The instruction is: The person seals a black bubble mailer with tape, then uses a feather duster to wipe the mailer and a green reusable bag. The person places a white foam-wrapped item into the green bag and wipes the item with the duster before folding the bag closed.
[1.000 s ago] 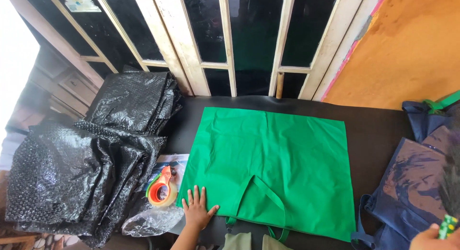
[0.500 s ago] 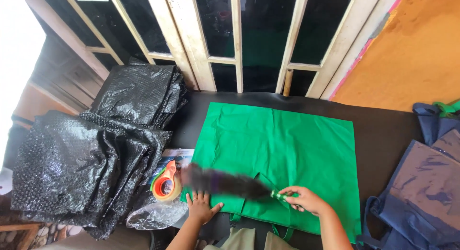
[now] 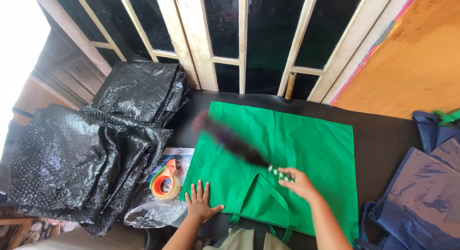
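Black bubble-wrap sheets (image 3: 91, 154) lie stacked left of the table. Orange tape dispenser (image 3: 166, 182) rests beside them. Navy bags (image 3: 421, 197) sit at right.

Single head-worn view, looking steeply down from above the near edge of the dark counter (image 3: 383, 135), facing the far glazed door frames (image 3: 239, 48). Close range: forearms enter from the bottom edge, the counter fills the middle, black plastic bundles (image 3: 91, 144) sit left, orange floor (image 3: 421, 53) far right. No second view.

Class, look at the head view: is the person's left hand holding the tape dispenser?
No. The left hand lies flat on the green bag's edge, while the tape dispenser sits apart beside it.
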